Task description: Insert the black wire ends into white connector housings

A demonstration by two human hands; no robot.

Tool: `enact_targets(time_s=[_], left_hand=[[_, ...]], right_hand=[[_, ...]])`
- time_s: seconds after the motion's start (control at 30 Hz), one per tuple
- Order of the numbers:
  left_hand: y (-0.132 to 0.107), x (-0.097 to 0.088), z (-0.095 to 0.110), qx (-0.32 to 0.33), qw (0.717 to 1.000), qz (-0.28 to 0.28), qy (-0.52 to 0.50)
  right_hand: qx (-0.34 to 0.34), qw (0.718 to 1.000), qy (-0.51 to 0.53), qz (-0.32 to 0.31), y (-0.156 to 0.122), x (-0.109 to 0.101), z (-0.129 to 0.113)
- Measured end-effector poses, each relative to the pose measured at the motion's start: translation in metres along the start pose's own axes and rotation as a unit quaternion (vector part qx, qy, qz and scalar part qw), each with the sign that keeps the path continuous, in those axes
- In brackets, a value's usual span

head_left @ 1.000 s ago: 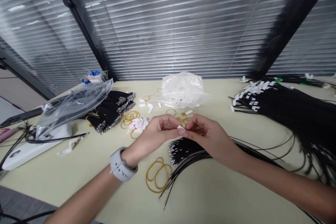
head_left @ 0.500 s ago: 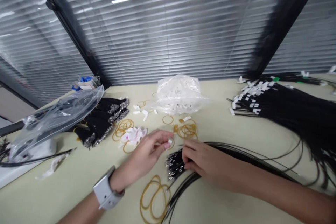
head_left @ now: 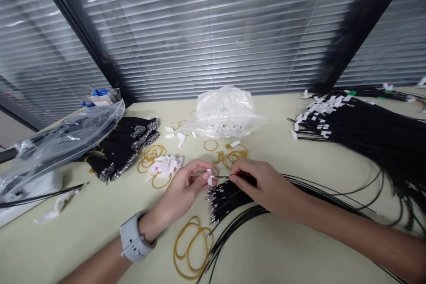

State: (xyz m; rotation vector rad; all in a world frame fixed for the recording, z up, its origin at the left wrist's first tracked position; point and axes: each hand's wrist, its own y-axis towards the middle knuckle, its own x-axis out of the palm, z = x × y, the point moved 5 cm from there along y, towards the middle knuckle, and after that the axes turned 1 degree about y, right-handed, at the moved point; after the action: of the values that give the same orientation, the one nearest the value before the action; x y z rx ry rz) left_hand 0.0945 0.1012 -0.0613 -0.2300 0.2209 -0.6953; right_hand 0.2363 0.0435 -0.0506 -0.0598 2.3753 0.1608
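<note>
Between the thumb and fingers of my left hand (head_left: 189, 185) is a small white connector piece (head_left: 209, 177). My right hand (head_left: 259, 182) pinches one thin black cable (head_left: 222, 177), whose tip meets the white piece; how far it goes in I cannot tell. Just below lies a bundle of black cables (head_left: 222, 202) with silver metal ends, running to the right under my right hand and forearm. Large yellow rubber bands (head_left: 191, 248) rest on the table in front of the bundle.
A clear bag of white pieces (head_left: 226, 115) stands at the back, with smaller rubber bands (head_left: 233, 156) before it. White-tipped black cables (head_left: 359, 128) spread on the right. Bundled black cables (head_left: 129, 144) and a clear plastic bag (head_left: 66, 137) lie left, near crumpled paper (head_left: 166, 166).
My right hand has risen off the bundle with a single cable and brought its tip to the white piece. My left hand has turned that piece upright. The view has shifted slightly.
</note>
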Motion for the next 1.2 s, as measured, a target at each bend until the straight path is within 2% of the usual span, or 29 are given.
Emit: enact_targets(time_s=[0.1,0.33,0.47,0.8,1.2], left_hand=[[0.001,-0.001,0.001,0.023,0.999,0.009,0.021],[-0.001,0.002,0.004,0.017,1.000,-0.013,0.022],[-0.001,0.003,0.006,0.015,1.000,-0.023,0.014],[-0.001,0.002,0.006,0.012,1.000,-0.023,-0.002],[-0.001,0.003,0.005,0.006,1.000,-0.027,0.006]], right_hand=[[-0.033,0.999,-0.005,-0.027,-0.001,0.000,-0.003],[-0.015,0.998,0.053,0.034,-0.006,0.002,0.003],[-0.007,0.996,0.073,0.049,-0.006,0.003,0.007],[-0.030,0.994,0.092,0.042,-0.006,0.004,0.009],[-0.022,0.995,0.095,0.032,-0.005,0.004,0.010]])
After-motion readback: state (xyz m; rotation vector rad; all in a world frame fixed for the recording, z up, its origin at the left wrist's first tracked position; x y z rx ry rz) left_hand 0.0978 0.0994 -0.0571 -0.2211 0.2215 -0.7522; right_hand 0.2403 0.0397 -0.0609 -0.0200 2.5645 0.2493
